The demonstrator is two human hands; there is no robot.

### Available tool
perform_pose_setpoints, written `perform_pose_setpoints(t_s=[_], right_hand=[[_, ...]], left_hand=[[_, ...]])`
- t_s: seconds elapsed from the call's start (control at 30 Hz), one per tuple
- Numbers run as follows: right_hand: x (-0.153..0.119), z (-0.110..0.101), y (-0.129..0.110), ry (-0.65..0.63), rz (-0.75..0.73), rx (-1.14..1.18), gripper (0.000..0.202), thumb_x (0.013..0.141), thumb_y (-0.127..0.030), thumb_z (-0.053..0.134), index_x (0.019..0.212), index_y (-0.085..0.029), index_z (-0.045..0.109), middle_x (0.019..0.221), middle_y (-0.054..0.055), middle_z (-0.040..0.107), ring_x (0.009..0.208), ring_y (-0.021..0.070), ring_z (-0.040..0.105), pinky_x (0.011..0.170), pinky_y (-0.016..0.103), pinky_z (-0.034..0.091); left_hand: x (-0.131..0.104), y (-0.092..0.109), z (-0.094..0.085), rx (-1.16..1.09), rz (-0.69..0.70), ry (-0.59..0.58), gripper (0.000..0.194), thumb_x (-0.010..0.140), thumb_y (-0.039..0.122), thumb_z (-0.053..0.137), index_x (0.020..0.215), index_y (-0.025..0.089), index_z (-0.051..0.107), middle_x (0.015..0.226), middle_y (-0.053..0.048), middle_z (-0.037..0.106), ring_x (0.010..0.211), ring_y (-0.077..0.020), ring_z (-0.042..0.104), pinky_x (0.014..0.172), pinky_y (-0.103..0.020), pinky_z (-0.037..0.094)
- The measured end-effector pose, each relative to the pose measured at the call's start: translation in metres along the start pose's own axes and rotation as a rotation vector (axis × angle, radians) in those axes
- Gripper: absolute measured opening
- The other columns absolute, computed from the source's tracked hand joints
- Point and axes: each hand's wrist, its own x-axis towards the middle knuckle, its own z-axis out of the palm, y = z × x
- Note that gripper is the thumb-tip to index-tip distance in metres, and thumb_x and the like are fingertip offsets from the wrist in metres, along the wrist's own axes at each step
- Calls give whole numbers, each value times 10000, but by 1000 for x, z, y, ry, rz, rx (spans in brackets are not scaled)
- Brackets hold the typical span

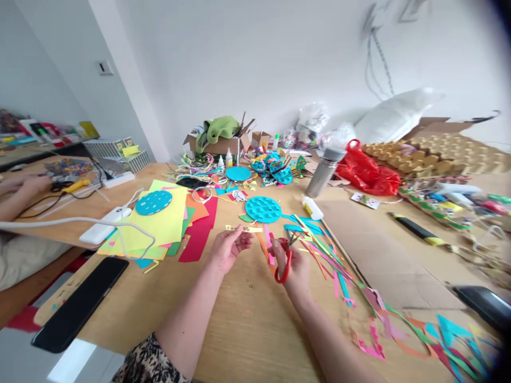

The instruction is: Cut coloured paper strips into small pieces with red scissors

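Note:
My left hand (230,249) pinches a narrow yellow paper strip (255,230) with notches or holes along it, over the wooden table. Red-handled scissors (284,268) are in my right hand (296,266), their blades pointing up and away, close to a heap of thin coloured paper strips (319,250). The scissors are apart from the yellow strip. Just beyond my hands lies a round blue piece (263,209) with a bumpy surface, a small green leaf shape (246,217) at its left edge.
Coloured paper sheets (171,213) lie at left, a black phone (80,303) nearer. A glue bottle (312,208), metal flask (324,173) and cardboard sheet (383,260) are at right. Behind stands a filled box (219,143). Another person's hand (34,186) is at far left.

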Motion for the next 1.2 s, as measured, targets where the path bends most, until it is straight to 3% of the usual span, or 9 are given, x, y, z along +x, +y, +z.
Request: perform_pose_setpoints(t_s=[0.27, 0.43, 0.57, 0.63, 0.73, 0.8, 0.87, 0.93, 1.2], right_hand=[[11, 11, 6, -82, 201, 458, 361, 753, -490, 639, 793, -133, 663, 719, 74, 672, 678, 190, 624, 661, 301, 482], [15, 12, 13, -70, 161, 668, 274, 729, -431, 664, 745, -160, 627, 733, 52, 644, 696, 182, 609, 705, 318, 496], [18, 3, 10, 43, 139, 545, 262, 705, -410, 669, 691, -165, 576, 634, 25, 583, 605, 160, 563, 617, 284, 476], [18, -2, 3, 39, 98, 429, 267, 715, -413, 643, 665, -165, 556, 617, 18, 566, 586, 151, 544, 594, 269, 455], [17, -7, -9, -22, 38, 263, 253, 706, -377, 618, 617, -169, 503, 565, -19, 507, 524, 114, 474, 539, 235, 403], [16, -7, -16, -86, 7, 118, 239, 717, -361, 567, 602, -175, 469, 533, -41, 453, 495, 95, 417, 498, 214, 359], [15, -6, -22, -138, -47, -113, 226, 708, -334, 538, 585, -180, 429, 521, -51, 418, 486, 83, 376, 468, 199, 302], [15, -9, -25, -119, -58, -182, 214, 660, -292, 568, 560, -178, 417, 509, -57, 398, 494, 79, 348, 463, 199, 256], [-1, -54, -41, -120, -45, -326, 185, 676, -258, 524, 551, -179, 413, 508, -62, 361, 487, 77, 318, 461, 207, 214]], left_hand=[[-7, -11, 11, -41, -62, -178, 227, 722, 308, 701, 824, 105, 687, 789, -93, 718, 682, -137, 652, 673, -246, 498], [-10, -17, 13, -23, -172, -211, 234, 696, 290, 724, 831, 103, 683, 774, -105, 715, 668, -145, 652, 656, -247, 502], [-10, -20, 15, 53, -234, -205, 226, 674, 282, 739, 797, 103, 676, 771, -109, 706, 655, -143, 643, 649, -248, 498], [-9, -18, 15, 82, -236, -207, 248, 677, 309, 733, 813, 109, 681, 809, -100, 700, 663, -142, 635, 648, -257, 497], [-7, -12, 14, 106, -139, -103, 294, 687, 392, 710, 815, 128, 693, 810, -69, 686, 717, -136, 624, 688, -255, 491], [-7, -7, 15, 184, -4, -54, 268, 653, 373, 737, 777, 139, 697, 785, -47, 678, 724, -123, 606, 707, -240, 471], [-10, -4, 18, 313, 76, -89, 250, 599, 330, 776, 731, 133, 696, 763, -38, 676, 733, -114, 588, 741, -226, 447], [-14, -3, 22, 418, 103, -141, 249, 571, 304, 792, 733, 142, 695, 757, -25, 675, 736, -112, 577, 747, -221, 432], [-29, -11, 54, 692, 13, -248, 282, 498, 305, 814, 686, 145, 677, 714, -26, 657, 680, -138, 579, 683, -251, 435]])
